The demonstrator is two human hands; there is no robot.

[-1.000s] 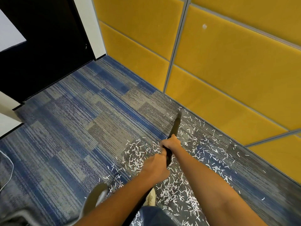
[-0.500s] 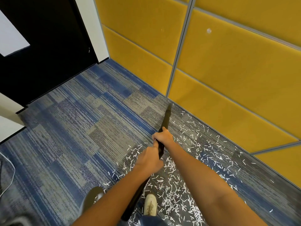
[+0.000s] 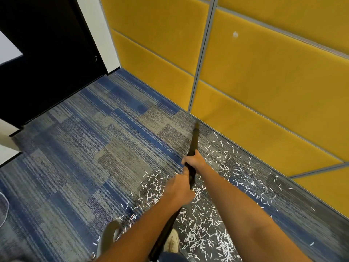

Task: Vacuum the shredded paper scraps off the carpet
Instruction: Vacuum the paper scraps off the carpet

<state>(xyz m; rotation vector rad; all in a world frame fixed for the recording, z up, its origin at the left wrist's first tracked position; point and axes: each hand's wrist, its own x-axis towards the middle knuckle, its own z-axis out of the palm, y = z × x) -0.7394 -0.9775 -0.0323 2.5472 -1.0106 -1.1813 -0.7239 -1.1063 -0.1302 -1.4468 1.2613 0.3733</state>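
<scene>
Both hands are wrapped round the black wand [image 3: 194,144], one behind the other. The right hand [image 3: 194,162] grips it further forward, nearer the nozzle end, and the left hand [image 3: 179,190] holds it just behind, closer to the body.

The wand's long axis runs from down by the shoe [image 3: 172,241] out toward the yellow wall [image 3: 264,87], and the tip sits right near the base of that wall. I honestly can't tell whether the tip is actually on the carpet [image 3: 85,157] or a hair above it; it's small and dark at that end.

What matters here: the scraps [image 3: 200,229] aren't out ahead of the tip. They lie back toward the person and off to the right, in a band along the wall, thickest around the feet and under the forearms. The carpet out left looks bare of them.

So I'd guess the next pass is a pull back or a sweep to the right, with the right hand steering since it's nearest the business end. Plenty of paper still down.
</scene>
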